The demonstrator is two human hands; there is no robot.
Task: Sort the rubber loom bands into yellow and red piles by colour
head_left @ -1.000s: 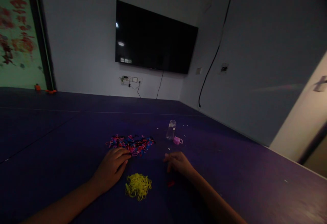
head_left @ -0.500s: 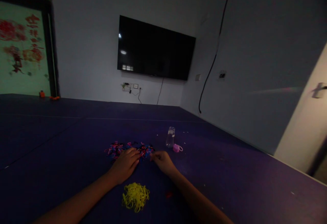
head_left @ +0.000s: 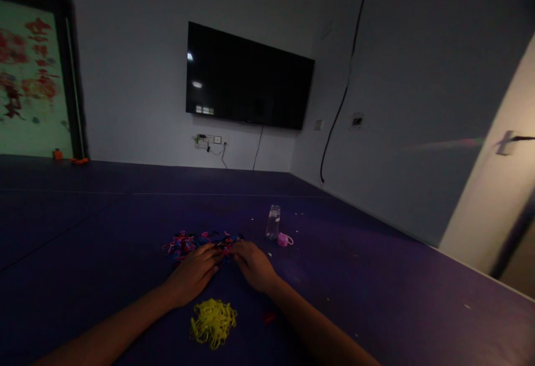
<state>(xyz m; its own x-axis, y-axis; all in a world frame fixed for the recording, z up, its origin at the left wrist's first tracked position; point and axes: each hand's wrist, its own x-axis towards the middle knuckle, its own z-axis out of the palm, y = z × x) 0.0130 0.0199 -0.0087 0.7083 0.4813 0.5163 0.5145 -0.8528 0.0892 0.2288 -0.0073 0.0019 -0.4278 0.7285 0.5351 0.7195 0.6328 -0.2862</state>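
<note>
A loose pile of small elastic bands, pink, red, blue and dark, lies on the dark blue-purple surface. My left hand rests on the pile's near edge, palm down, with its fingers stretched out. From the right, my right hand reaches into the pile, its fingers bent down and close together. Its fingertips are among the bands, and whatever they pinch is too small and dark to make out. Nearer to me, between my forearms, sits a heap of yellow elastic bands.
A clear plastic bottle stands beyond my right hand, with a pink cap with a loop beside it. A small red piece lies near my right forearm. White specks dot the surface. A television hangs on the far wall.
My right hand has moved left into the coloured pile, closer to my left hand, and its fingers now point down. The whole view has shifted slightly.
</note>
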